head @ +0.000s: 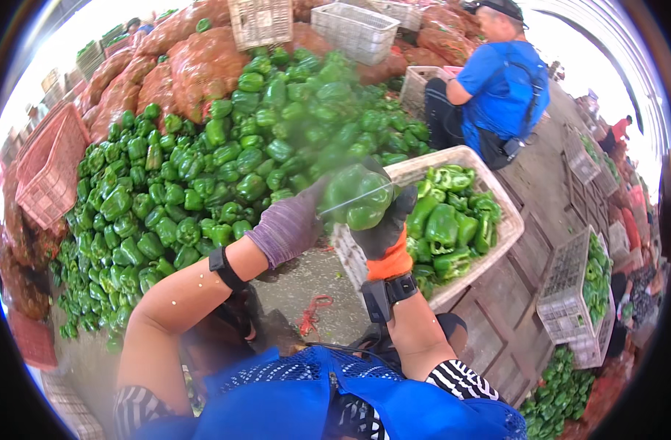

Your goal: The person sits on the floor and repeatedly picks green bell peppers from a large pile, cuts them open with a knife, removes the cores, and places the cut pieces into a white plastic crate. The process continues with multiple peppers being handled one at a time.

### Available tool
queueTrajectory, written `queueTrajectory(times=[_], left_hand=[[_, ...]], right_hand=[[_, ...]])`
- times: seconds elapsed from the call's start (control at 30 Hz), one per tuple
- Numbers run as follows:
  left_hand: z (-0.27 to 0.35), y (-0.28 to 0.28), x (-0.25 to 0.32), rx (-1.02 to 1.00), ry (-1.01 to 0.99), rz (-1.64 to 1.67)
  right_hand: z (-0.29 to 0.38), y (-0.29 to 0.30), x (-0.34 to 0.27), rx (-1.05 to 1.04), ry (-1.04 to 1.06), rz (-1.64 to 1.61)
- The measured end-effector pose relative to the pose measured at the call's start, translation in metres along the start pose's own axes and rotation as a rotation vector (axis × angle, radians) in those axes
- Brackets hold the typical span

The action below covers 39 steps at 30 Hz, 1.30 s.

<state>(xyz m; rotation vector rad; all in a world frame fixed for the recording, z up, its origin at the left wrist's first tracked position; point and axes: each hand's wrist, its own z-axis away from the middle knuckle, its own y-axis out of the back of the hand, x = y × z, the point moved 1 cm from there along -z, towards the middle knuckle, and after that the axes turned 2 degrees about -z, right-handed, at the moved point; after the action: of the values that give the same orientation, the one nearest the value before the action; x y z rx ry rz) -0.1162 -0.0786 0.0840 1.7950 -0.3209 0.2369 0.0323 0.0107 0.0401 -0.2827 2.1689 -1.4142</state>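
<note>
My right hand [383, 228], in a black and orange glove, grips a large green bell pepper [360, 201] from the right side. A thin, straight, blade-like metal strip [357, 200] crosses the front of that pepper from my left hand [294, 225], which wears a purple-grey knit glove. The left fingers are curled, partly hidden and blurred, and any handle is out of sight. Just right of my right hand, a pale plastic crate [508, 234] holds green peppers [441, 225], some split or cut. A big heap of whole green peppers [176, 192] spreads ahead and left.
A co-worker in blue [503, 91] sits beside a crate at the upper right. Mesh sacks [203, 69] and white crates [354, 33] stand behind the heap. A red crate [52, 165] is at left; a stacked crate [566, 297] is at right. Red cord [313, 313] lies on the floor.
</note>
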Motion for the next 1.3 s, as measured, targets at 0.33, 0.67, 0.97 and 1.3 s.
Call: queueTrajectory(times=[0.33,0.67,0.97,1.3], left_hand=[[-0.015,-0.011,0.05,0.276,-0.459,-0.122],[-0.04,-0.039,0.105,-0.24,0.026,0.051],[-0.075,-0.101,0.061,-0.572,0.483,0.762],[-0.084,-0.104,0.095,-0.22,0.012,0.631]], right_hand=[[0.071,-0.013,-0.067,-0.082,0.453,0.916],[0.075,0.011,-0.099,0.134,0.389,0.902],[0.091,0.017,-0.134,0.031,0.247,1.097],[0.1,0.058,-0.129,0.292,0.062,0.923]])
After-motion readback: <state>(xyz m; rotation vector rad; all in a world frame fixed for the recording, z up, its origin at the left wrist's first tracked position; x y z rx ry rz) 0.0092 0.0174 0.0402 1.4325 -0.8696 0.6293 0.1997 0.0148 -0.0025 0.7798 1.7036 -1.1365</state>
